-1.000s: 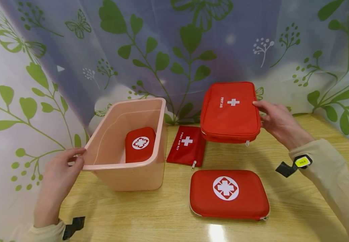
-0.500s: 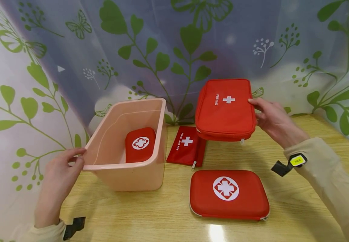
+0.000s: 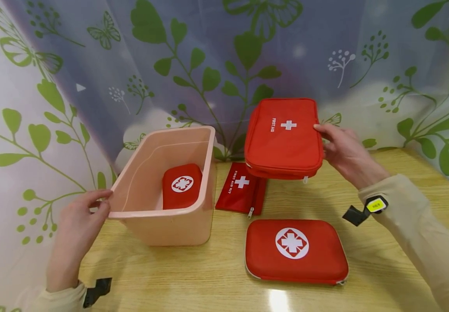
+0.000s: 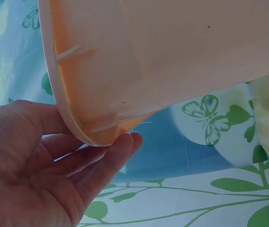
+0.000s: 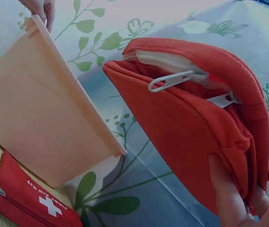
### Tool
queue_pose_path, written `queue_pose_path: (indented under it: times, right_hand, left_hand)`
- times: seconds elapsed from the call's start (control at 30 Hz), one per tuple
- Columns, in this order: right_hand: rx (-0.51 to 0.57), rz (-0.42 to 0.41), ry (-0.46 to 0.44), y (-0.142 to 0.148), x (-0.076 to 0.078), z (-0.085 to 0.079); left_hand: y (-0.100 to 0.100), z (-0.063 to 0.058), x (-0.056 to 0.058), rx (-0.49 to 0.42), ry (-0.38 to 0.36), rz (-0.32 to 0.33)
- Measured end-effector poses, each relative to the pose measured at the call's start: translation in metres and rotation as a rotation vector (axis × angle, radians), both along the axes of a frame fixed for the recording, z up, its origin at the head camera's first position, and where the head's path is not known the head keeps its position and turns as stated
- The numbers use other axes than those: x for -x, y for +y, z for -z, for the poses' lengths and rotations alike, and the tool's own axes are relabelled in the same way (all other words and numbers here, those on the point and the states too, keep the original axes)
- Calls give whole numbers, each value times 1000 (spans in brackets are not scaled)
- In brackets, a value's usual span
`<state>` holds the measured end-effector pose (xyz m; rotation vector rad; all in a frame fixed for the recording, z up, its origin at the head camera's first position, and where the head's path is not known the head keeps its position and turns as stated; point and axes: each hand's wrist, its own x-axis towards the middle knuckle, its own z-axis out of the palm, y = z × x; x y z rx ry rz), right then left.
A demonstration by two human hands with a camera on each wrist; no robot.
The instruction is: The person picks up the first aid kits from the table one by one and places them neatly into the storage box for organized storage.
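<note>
My right hand (image 3: 347, 149) grips the right edge of a red first aid bag (image 3: 282, 143) and holds it above the table, face tilted toward me. In the right wrist view the bag's zipper (image 5: 172, 80) gapes partly apart, its white pulls showing. With my left hand (image 3: 80, 225) I pinch the near left corner of a pink plastic bin (image 3: 181, 229); the left wrist view shows the rim (image 4: 68, 113) between thumb and fingers. Inside the bin leans a red case (image 3: 173, 197) with a white round emblem.
A flat red first aid kit pouch (image 3: 232, 197) lies on the table right of the bin, partly covered by the raised bag. Closer to me lies a red hard case (image 3: 298, 268). Behind the wooden table (image 3: 177, 277) hangs a leaf-patterned curtain (image 3: 216, 52).
The right hand has carried the red first aid bag leftward and slightly up, toward the bin. My left hand stays at the bin's corner.
</note>
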<state>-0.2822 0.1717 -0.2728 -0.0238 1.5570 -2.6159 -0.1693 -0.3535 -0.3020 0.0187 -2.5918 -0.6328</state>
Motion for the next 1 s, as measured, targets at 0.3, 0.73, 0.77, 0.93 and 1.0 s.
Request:
queue_pose_path:
  times: [0.3, 0.73, 0.77, 0.93, 1.0]
  right_hand:
    - [10, -3, -3, -11, 2, -3]
    - [53, -14, 10, -30, 4, -6]
    - [57, -15, 10, -31, 5, -6]
    - [35, -10, 7, -41, 7, -6]
    - [28, -9, 10, -46, 9, -7]
  left_hand:
    - [1, -1, 0, -8, 1, 7]
    - [1, -1, -1, -13, -5, 18]
    - [0, -1, 0, -13, -5, 15]
    - [0, 0, 0, -11, -5, 8]
    - [-1, 1, 1, -7, -4, 7]
